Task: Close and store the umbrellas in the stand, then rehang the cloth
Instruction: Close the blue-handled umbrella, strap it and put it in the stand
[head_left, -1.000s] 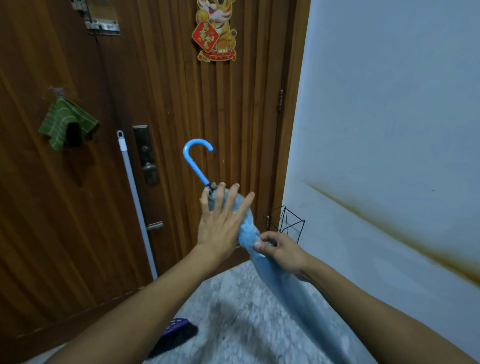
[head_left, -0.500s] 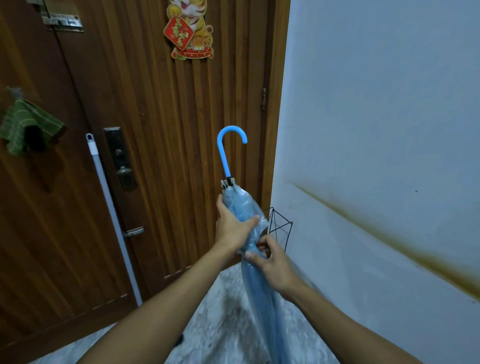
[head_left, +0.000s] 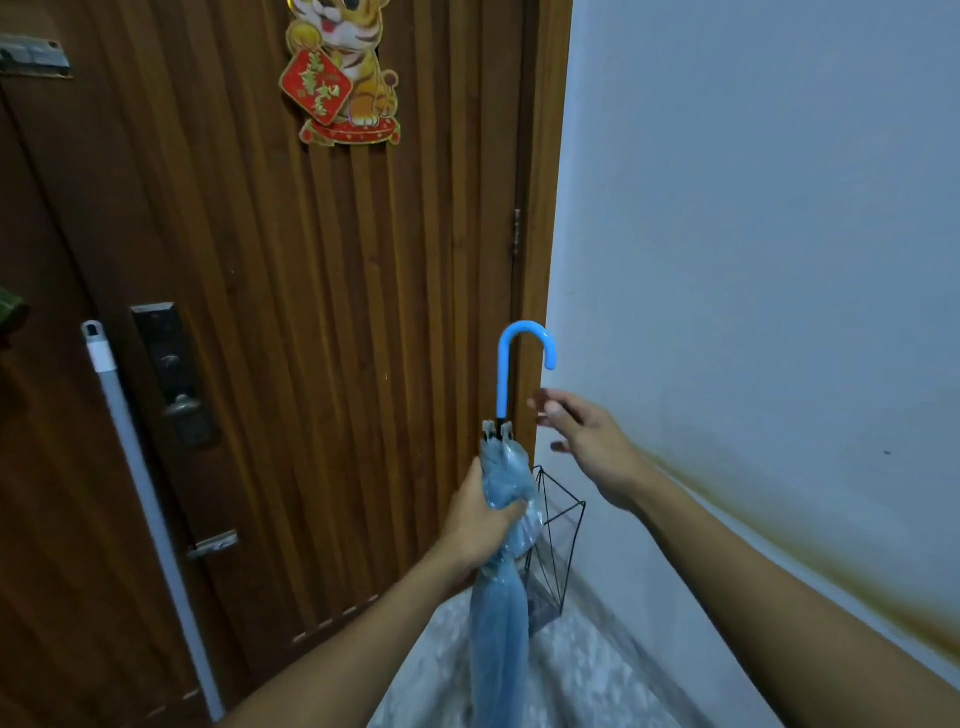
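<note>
A closed pale-blue umbrella (head_left: 498, 623) with a bright blue hooked handle (head_left: 506, 374) stands upright in front of me. My left hand (head_left: 480, 519) is shut around its gathered canopy just below the handle. My right hand (head_left: 587, 441) hovers open to the right of the handle, fingers spread, not touching it. A black wire umbrella stand (head_left: 558, 551) sits on the floor in the corner behind the umbrella, against the wall. A sliver of the green cloth (head_left: 10, 312) shows at the far left edge on the door.
A brown wooden door (head_left: 311, 312) with a lock plate (head_left: 174, 374) and a tiger decoration (head_left: 340, 73) fills the left. A white mop handle (head_left: 140, 493) leans against it. A pale wall (head_left: 753, 260) with a brown stain runs along the right. The floor is speckled stone.
The umbrella has been brought upright and moved right, toward the stand. My right hand has let go of the canopy and risen beside the handle. My left hand has closed around the canopy.
</note>
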